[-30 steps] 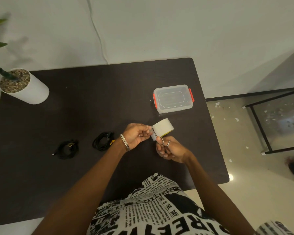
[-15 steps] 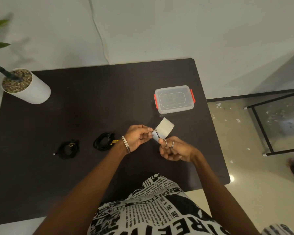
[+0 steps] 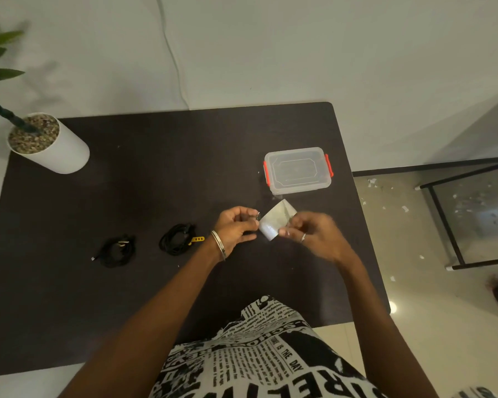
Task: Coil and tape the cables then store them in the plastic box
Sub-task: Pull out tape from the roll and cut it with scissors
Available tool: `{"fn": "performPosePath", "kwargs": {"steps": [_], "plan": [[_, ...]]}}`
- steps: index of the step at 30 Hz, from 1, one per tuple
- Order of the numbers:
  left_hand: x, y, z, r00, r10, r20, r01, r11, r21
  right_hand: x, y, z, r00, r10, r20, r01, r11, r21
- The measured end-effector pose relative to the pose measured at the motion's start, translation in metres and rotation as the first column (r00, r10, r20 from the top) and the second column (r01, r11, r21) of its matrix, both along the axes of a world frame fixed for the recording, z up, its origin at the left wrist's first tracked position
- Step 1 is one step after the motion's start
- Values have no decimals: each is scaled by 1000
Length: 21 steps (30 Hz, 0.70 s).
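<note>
My left hand (image 3: 236, 225) and my right hand (image 3: 314, 235) hold pale grey tape (image 3: 276, 222) between them, just above the dark table (image 3: 156, 182). The left pinches its left edge and the right grips its right side. Something small and metallic shows at the left fingertips; I cannot tell what it is. Two coiled black cables lie to the left of my hands: one (image 3: 117, 250) further left, the other (image 3: 177, 239) with a yellow tie (image 3: 197, 239). The clear plastic box (image 3: 298, 170) with red clasps stands beyond my hands, its lid on.
A white pot (image 3: 55, 147) with a plant stands at the table's far left corner. The table's right edge runs close to the box. A black-framed glass table (image 3: 472, 214) stands on the floor to the right.
My right hand has risen from below the tape to its right side, and the tape has turned between my hands. The cables and box have not moved.
</note>
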<state>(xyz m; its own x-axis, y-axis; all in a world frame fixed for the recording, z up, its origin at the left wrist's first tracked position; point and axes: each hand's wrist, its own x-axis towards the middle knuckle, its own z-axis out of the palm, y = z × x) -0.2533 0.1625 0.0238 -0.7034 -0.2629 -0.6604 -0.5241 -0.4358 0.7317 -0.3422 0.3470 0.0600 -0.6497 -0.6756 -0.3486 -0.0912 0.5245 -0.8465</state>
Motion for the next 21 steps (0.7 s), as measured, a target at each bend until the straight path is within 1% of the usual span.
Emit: {"fn": "performPosePath", "kwargs": {"steps": [1,2,3,6,7,8,9,10,11,13,14,16,18,21], "plan": [[0,0,1,1000,15,1,-15,1000,-1,-4,1,2,984,-114,-136,108,993,-50],[0,-1,2,1000,31,2,-31,1000,1,-10,-1,2,955,-190,-227,179,981,-69],[1,-1,2,999,44,4,-44,999,3,-16,-2,0,936,-208,-285,203,978,-49],[2,-3,2,996,93,-11,-93,996,-4,-26,-4,-16,918,-82,-389,152,976,153],[2,-4,3,993,117,-23,-117,993,-4,-26,-1,-22,903,-100,-417,201,958,206],[3,-6,4,989,144,-32,-145,989,-2,-22,2,-25,886,-166,-434,292,925,242],[3,-8,4,984,174,-38,-174,985,0,-17,7,-28,861,-243,-447,398,870,292],[3,-10,5,978,204,-40,-204,979,4,-9,11,-32,838,-287,-464,478,796,372],[4,-12,5,973,228,-38,-228,974,11,-1,15,-35,832,-284,-477,516,712,477],[6,-16,6,965,261,-30,-260,965,27,15,18,-44,867,-229,-442,487,574,659],[6,-17,5,963,270,-24,-269,963,30,22,17,-49,890,-209,-404,450,534,715],[8,-16,5,961,278,-10,-278,960,25,33,14,-56,932,-171,-321,363,492,791],[10,-16,6,958,286,4,-286,958,8,38,10,-60,951,-128,-280,307,462,832],[13,-18,9,959,283,7,-282,959,-28,38,6,-61,941,-68,-331,327,436,839]]}}
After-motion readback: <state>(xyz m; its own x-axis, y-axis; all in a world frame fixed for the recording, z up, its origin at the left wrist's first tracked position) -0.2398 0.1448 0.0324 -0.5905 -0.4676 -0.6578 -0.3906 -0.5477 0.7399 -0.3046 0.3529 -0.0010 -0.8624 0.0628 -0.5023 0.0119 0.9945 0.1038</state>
